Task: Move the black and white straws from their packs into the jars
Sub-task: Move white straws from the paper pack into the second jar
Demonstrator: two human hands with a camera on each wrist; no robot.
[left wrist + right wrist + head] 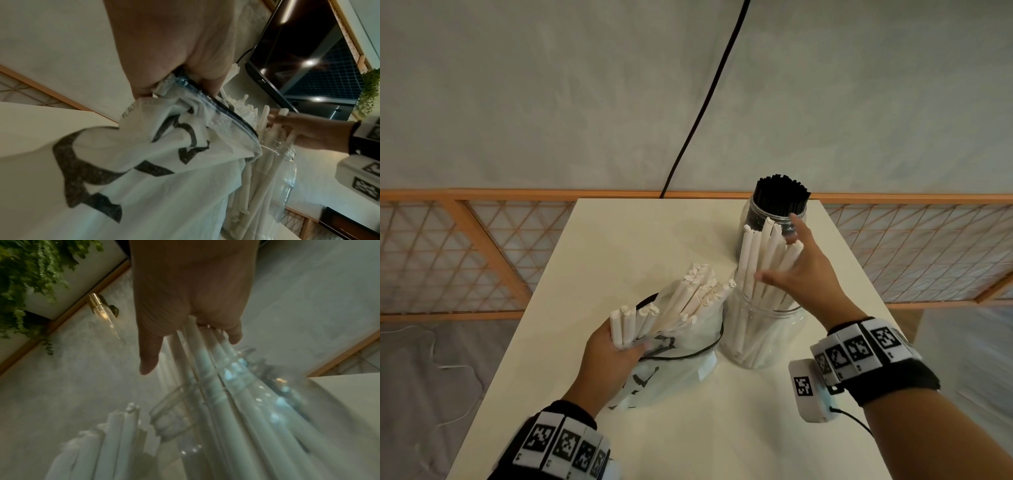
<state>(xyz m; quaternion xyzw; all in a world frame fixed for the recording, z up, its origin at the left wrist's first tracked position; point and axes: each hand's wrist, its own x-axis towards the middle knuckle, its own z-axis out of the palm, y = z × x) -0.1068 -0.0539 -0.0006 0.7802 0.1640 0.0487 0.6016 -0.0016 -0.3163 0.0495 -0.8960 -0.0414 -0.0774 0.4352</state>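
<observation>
A clear jar (763,339) (283,175) (257,402) on the table holds several white straws (760,260) that stand tall out of its mouth. My right hand (801,270) (304,129) (189,288) rests against their upper ends with fingers and thumb spread straight. To the jar's left lies the white straw pack (671,373) (144,162), a printed plastic bag with more white straws (698,291) (107,443) fanning out of it. My left hand (613,353) (185,56) grips the pack's rim together with a few straws. Behind stands a second jar (751,214) full of black straws (780,192).
The white table (654,240) ends close behind the black-straw jar. A black cable (709,96) hangs down the wall to the table's back edge. An orange lattice railing (448,253) runs on both sides. A dark screen (298,56) hangs on the wall.
</observation>
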